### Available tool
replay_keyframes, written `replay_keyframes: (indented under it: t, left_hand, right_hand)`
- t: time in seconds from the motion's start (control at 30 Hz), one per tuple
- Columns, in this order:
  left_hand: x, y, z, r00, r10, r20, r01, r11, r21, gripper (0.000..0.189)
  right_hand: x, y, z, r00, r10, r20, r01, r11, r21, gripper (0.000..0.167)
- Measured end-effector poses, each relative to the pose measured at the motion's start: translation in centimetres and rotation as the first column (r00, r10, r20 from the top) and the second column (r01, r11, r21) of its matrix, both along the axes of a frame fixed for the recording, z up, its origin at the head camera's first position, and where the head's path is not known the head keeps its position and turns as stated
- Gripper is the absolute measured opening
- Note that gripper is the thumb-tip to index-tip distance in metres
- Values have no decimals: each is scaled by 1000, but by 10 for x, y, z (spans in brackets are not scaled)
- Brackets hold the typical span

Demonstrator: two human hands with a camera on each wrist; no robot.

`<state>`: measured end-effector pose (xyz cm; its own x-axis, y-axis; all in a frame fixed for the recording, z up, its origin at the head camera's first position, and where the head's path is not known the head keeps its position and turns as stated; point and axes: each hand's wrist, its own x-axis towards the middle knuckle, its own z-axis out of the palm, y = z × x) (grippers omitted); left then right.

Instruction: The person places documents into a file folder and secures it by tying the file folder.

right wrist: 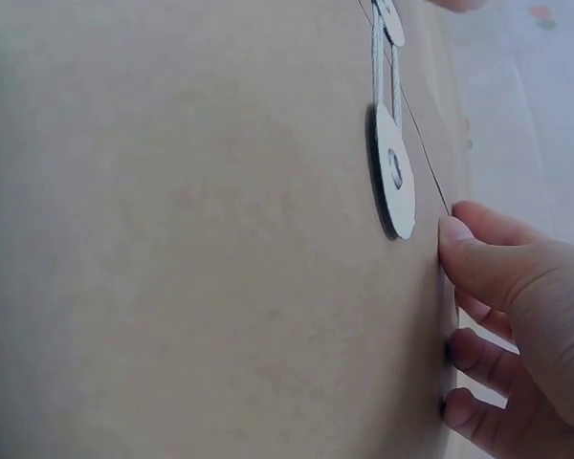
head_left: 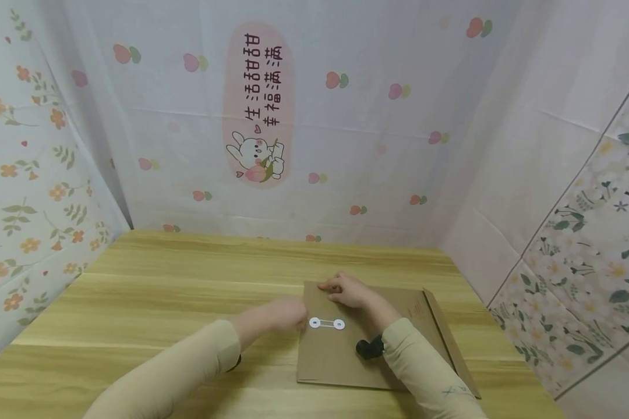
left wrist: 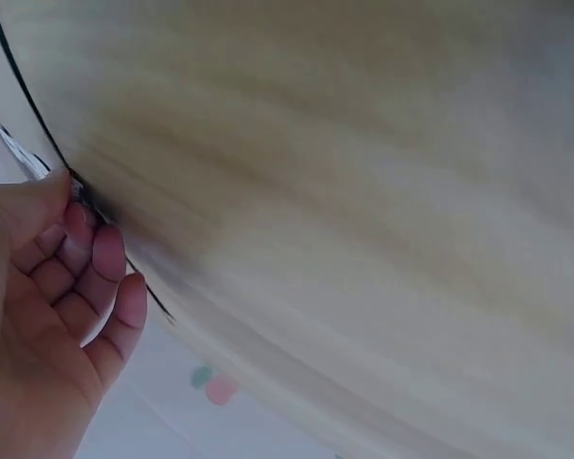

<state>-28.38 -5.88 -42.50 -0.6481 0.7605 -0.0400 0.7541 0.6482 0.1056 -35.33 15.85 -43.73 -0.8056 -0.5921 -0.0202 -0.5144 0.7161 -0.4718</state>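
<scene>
A flat brown kraft document envelope (head_left: pixel 346 361) lies on the wooden table. Two white closure discs (head_left: pixel 314 322) with string (head_left: pixel 327 323) looped between them sit near its left edge. My left hand (head_left: pixel 289 314) is at that edge beside the nearer disc; in the left wrist view its thumb and index finger pinch at the edge, the fingertips partly hiding the spot. With my right hand (head_left: pixel 347 290) I grip the envelope's far edge near the left corner; the right wrist view shows the thumb (right wrist: pixel 474 263) on top and fingers curled beneath.
The wooden table (head_left: pixel 188 279) extends left of the envelope. A folded strip (head_left: pixel 451 343) stands along the envelope's right side. A black device (head_left: pixel 369 348) is strapped at the right wrist. Printed fabric (head_left: pixel 377 145) hangs behind the table and at both sides.
</scene>
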Motion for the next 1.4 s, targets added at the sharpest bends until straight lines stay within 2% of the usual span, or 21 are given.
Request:
replay_keyframes:
  t: [0.13,0.2,0.37,0.47,0.6,0.83,0.87,0.93,1.0,1.07,1.13,1.2,1.4]
  left_hand:
    - [13,9,1,997,-9,-82,5,998,-58,22]
    - [18,15,0,990,-14,-138,0,995,-97,21]
    - [27,27,-3,967,20,-252,-57,988,-142,16]
    - [30,35,-5,961,23,-274,-64,988,-144,14]
    - [33,48,-9,962,37,-272,-71,991,-117,12]
    - [35,61,-14,940,128,-315,-155,986,-62,10]
    - [35,61,-14,944,140,-298,-158,987,-38,12]
    - [36,60,-12,963,140,-228,-143,990,5,16]
    - [36,59,-10,985,120,-124,-114,992,52,20]
    - [37,56,-7,997,81,-15,-80,994,80,27]
    - [37,54,-4,997,52,61,-56,996,75,38]
    - [38,53,0,993,42,108,-49,997,62,49]
    - [39,53,4,989,51,137,-53,999,13,53]
  right_hand:
    - [0,0,-1,1000,13,-7,-13,1000,-10,36]
    - [0,0,0,1000,20,-10,-21,1000,-14,36]
    - [0,-1,0,1000,13,-5,-13,1000,-15,36]
    - [-1,-1,1,1000,-3,-4,3,1000,-21,34]
    - [-1,0,1,1000,-5,-13,5,1000,-17,33]
    - [-2,0,1,1000,-22,-5,22,1000,-6,33]
    - [-2,0,0,1000,-22,-2,22,1000,-13,33]
    - [-2,0,0,1000,-25,6,25,999,-21,33]
    - [-2,1,1,1000,-29,13,29,999,-26,33]
    - [-2,1,1,999,-37,16,37,999,-26,32]
    - [-2,1,1,999,-47,17,47,999,-24,32]
    - [-2,1,1,998,-54,15,54,998,-23,32]
    - [-2,1,1,999,-51,9,52,999,-17,32]
